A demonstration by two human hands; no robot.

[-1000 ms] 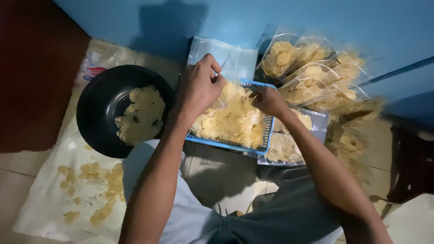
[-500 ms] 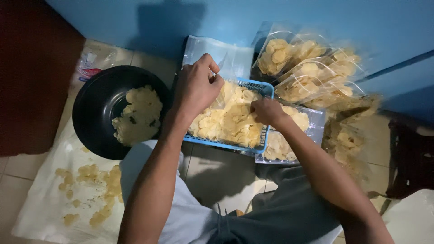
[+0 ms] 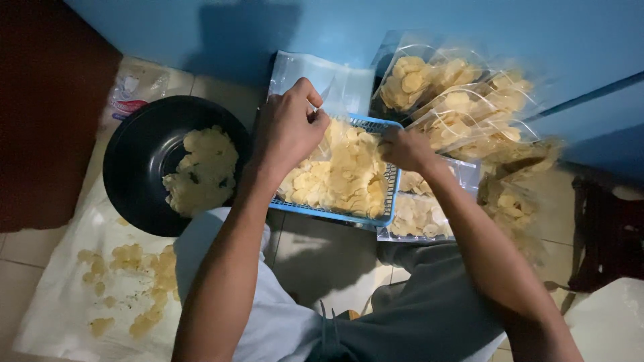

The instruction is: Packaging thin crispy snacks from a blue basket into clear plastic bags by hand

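Plastic bag [image 3: 335,90]: clear, thin, pinched by left hand [image 3: 288,131]
Right hand [image 3: 402,149]: closed on pale crisps [image 3: 342,177] (blue mesh basket [image 3: 392,194])

One blue basket [image 3: 396,175], one black pan [image 3: 137,164], two hands [image 3: 288,131].

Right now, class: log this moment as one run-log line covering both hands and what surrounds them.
left hand: pinching clear bag | right hand: in blue basket of chips | beside: black bowl, filled bags
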